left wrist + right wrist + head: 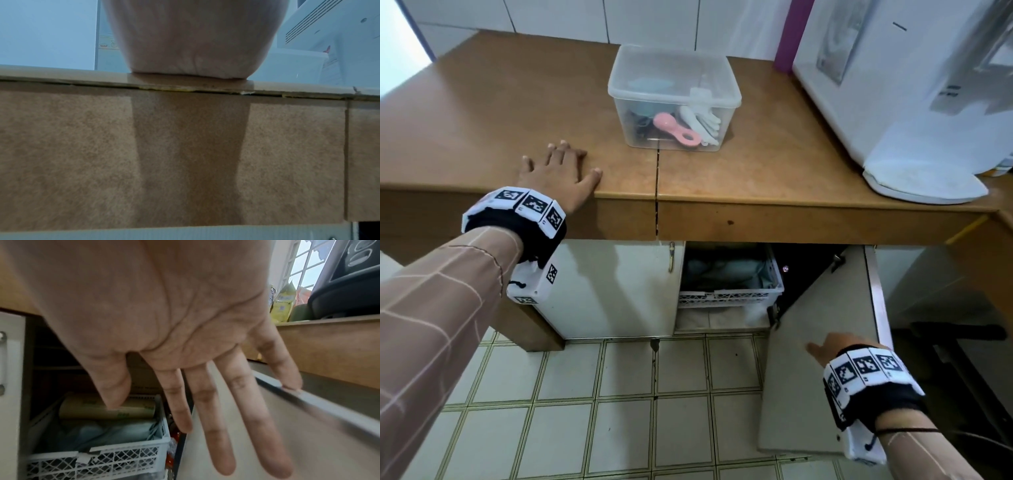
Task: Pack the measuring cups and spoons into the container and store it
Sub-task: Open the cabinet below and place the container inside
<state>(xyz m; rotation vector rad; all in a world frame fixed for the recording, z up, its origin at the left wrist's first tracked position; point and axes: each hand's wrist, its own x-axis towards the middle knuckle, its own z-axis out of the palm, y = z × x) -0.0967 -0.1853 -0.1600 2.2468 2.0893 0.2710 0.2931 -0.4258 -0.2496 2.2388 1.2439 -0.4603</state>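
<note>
A clear plastic container [674, 99] with its lid on stands on the wooden counter [482, 113], toward the back middle. Through its wall I see a pink measuring spoon [678, 132], white spoons [702, 121] and a pale blue cup [650, 85]. My left hand [558, 169] lies flat on the counter near its front edge, left of the container and apart from it; in the left wrist view only its heel [191, 40] shows. My right hand [825, 349] is low, fingers [252, 410] straight, little finger touching the edge of the open cabinet door [808, 411].
Inside the open cabinet sits a white lattice basket [729, 294] holding cloth and paper rolls [107, 408]. The left cabinet door [613, 287] is closed. A large white appliance [911, 96] fills the counter's right side. Below is tiled floor [619, 411].
</note>
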